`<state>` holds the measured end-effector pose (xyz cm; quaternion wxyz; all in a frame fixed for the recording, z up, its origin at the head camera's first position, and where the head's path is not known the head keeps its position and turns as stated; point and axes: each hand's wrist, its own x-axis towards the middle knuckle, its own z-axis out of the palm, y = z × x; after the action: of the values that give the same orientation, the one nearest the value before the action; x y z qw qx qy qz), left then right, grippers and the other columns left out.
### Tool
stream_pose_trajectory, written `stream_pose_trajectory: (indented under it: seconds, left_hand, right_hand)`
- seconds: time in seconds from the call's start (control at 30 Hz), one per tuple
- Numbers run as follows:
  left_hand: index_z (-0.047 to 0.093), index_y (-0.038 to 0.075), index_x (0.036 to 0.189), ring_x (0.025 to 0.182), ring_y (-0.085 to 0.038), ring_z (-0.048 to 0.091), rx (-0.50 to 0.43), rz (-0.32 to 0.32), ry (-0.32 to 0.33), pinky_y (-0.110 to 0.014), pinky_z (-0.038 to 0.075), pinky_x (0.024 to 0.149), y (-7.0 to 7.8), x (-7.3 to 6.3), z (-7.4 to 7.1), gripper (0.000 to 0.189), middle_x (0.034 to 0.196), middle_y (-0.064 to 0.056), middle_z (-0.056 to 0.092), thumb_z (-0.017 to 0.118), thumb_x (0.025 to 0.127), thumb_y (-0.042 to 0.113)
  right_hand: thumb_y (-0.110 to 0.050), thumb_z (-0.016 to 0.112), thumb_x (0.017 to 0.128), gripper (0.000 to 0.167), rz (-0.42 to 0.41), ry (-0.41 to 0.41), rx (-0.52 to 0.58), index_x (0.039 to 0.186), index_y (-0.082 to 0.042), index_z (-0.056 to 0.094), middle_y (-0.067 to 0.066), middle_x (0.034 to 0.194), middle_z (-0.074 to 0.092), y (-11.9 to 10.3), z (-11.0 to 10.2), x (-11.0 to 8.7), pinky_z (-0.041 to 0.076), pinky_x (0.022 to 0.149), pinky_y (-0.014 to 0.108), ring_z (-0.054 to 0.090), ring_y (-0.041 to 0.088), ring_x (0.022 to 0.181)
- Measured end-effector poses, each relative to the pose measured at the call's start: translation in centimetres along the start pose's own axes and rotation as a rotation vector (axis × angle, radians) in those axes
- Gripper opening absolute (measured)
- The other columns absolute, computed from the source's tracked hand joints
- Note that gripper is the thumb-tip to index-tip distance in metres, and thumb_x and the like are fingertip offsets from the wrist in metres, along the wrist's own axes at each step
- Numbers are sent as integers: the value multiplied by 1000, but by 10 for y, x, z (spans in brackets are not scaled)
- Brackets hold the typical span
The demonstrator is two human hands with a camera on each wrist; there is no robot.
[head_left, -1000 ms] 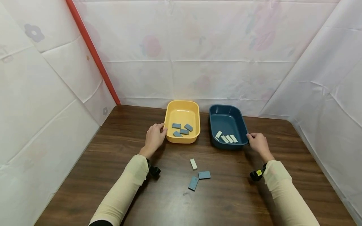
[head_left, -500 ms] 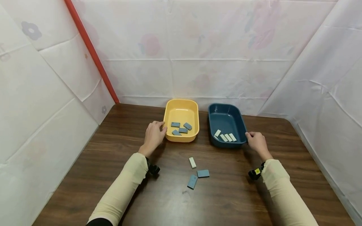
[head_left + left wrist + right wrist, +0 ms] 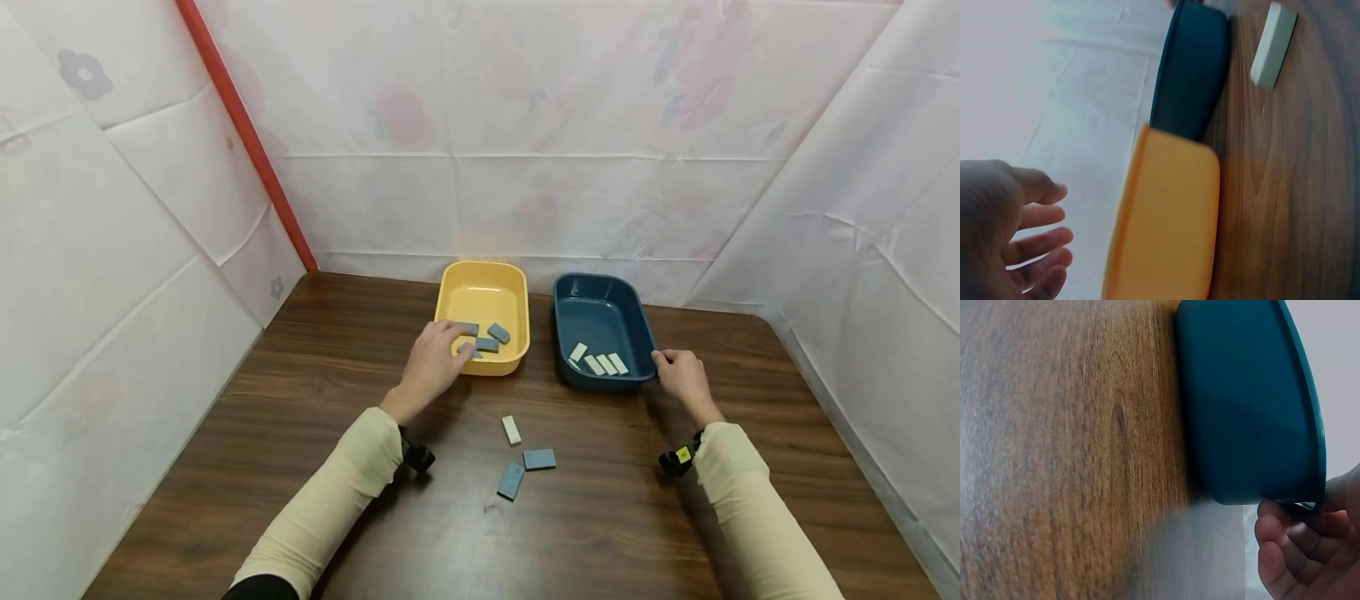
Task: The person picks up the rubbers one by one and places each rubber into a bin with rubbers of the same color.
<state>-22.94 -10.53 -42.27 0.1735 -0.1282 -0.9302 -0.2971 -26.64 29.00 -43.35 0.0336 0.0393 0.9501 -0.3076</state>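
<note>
My left hand (image 3: pixel 435 367) hovers over the front left corner of the yellow tray (image 3: pixel 517 292). In the left wrist view its fingers are loosely spread, apart from the tray, with nothing between them. Several blue-grey tiles (image 3: pixel 498 333) lie in that tray, some partly hidden behind the fingers. On the right, my right hand (image 3: pixel 684 382) pinches the rim of the dark blue tray (image 3: pixel 600 292) near its front right corner; the right wrist view shows thumb and fingers at the rim. Several cream tiles (image 3: pixel 595 365) lie toward the front of the blue tray.
In front of the trays, a cream tile (image 3: pixel 512 430) and two blue-grey tiles, one lying sideways (image 3: pixel 539 460) and one slanted (image 3: pixel 511 482), rest on the brown wooden table (image 3: pixel 600 517). White patterned sheeting (image 3: pixel 480 208) hangs behind the table and along both sides.
My left hand has let go of the yellow tray's left rim and moved right, over the tray. My right hand stays at the blue tray's rim.
</note>
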Motion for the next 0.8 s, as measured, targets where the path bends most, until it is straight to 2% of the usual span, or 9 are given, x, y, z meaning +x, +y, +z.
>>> stream_pose_trajectory:
  seconds: [0.13,0.27,0.5,0.8]
  left_hand:
    - [73,8,111,106,-29,61,17,135,-86,-43,51,91,16,-5,5,26,111,-10,69,73,87,19]
    - [72,8,113,104,-25,62,14,239,-210,-39,51,91,31,-10,12,28,111,-8,69,73,88,21]
    - [68,11,121,108,-19,60,30,347,-445,-35,50,94,50,-20,24,35,116,-3,65,70,90,27]
    - [66,17,125,114,-14,58,128,469,-636,-29,48,98,65,-31,37,37,122,2,64,66,93,35]
  right_hand:
    - [-27,38,105,48,4,0,-3,129,10,56,22,94,69,1,0,0,47,72,38,61,29,84]
    - [-26,38,105,48,-5,3,-10,129,11,57,20,88,69,1,0,0,47,71,38,61,29,82]
    - [-27,37,105,48,-8,-2,-11,128,10,57,22,87,69,0,1,-1,48,70,39,62,28,80]
    - [-26,36,105,46,-29,18,-16,123,9,60,23,85,69,2,4,1,44,63,32,60,25,73]
